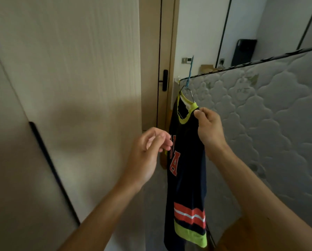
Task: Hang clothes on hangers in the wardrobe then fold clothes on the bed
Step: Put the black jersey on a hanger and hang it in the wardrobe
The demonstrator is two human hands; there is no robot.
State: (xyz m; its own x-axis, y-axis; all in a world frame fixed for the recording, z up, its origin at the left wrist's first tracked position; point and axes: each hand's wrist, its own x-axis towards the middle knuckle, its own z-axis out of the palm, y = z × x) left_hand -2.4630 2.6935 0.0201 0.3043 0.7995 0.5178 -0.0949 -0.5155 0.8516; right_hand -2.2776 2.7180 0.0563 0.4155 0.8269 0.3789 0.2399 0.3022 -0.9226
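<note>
A dark navy jersey point(187, 187) with a yellow-green collar, red letters and red, white and yellow-green stripes near the hem hangs in the middle of the view. It sits on a hanger point(188, 82) whose blue hook sticks up above the collar. My right hand point(208, 126) pinches the collar at the shoulder. My left hand point(149, 153) hovers just left of the jersey with loosely curled fingers, holding nothing. The wardrobe doors point(70, 87) fill the left side, with a long black handle point(52, 169).
A bare quilted mattress point(269, 124) takes up the right side. A room door point(167, 60) with a black lock stands behind the jersey. A dark phone-like object point(243, 52) and a cardboard piece point(206, 68) lie beyond the mattress edge.
</note>
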